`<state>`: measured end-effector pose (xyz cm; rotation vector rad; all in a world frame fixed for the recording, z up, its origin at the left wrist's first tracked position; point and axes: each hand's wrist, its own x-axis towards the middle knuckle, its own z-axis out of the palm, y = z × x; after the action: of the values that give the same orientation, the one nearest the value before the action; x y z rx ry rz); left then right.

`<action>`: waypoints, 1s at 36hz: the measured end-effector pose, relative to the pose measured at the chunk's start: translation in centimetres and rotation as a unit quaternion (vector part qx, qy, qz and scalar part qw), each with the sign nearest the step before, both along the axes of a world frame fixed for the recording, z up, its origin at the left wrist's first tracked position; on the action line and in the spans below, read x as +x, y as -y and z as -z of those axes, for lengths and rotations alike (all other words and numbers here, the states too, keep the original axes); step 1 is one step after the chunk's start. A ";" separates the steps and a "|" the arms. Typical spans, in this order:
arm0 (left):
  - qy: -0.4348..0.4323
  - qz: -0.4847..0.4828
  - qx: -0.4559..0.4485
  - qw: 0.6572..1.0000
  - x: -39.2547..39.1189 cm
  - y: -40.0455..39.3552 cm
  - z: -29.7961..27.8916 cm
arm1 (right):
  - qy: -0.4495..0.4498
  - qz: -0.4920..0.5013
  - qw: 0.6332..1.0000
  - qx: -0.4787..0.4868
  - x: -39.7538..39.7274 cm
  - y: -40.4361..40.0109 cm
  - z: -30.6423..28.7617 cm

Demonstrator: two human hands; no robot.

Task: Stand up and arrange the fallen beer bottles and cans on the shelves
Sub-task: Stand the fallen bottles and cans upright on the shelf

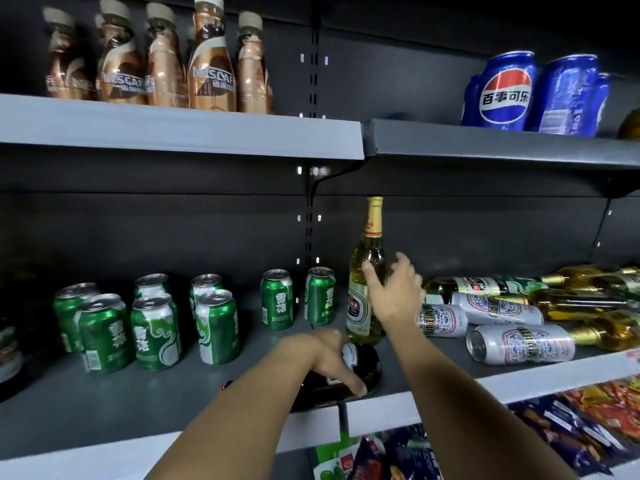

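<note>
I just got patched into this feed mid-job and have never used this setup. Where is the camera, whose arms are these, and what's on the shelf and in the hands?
There is one picture, from a camera worn on a person's head, looking at store shelves. The two bare arms are that person's. The left hand grips a dark bottle lying on the middle shelf. The right hand is open at an upright beer bottle. Left of it green cans stand upright. To the right, white cans and more beer bottles lie on their sides.
</note>
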<state>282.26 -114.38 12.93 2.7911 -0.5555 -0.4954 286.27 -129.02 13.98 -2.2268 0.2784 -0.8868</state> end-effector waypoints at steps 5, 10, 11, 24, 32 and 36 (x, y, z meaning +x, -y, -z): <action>0.006 -0.028 -0.025 0.999 -0.8 0.0 -0.2 | 0.033 -0.065 0.978 -0.198 -2.5 -1.1 0.6; -0.020 -0.084 0.049 0.995 -1.4 -1.7 -1.0 | -0.230 -0.300 0.926 -0.015 -2.8 -2.8 0.2; -0.027 -0.096 0.065 0.993 -1.6 -2.2 -1.1 | -0.275 -0.324 0.905 -0.008 -3.1 -3.1 0.3; 0.053 -0.144 0.105 0.982 -4.8 -7.1 0.6 | -0.339 -0.322 0.766 -0.441 -6.7 -6.3 0.7; 0.358 -0.068 0.272 0.891 -5.4 -5.4 -4.8 | -0.263 -0.327 0.889 -0.186 -7.5 -5.5 -0.1; 0.523 -0.056 0.171 0.833 -5.7 -4.4 -4.3 | -0.201 -0.336 0.918 0.061 -6.3 -6.0 0.2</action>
<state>276.52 -109.95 17.27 3.2000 -0.4942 1.1611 279.96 -123.05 13.82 -2.1425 -0.2398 -0.0380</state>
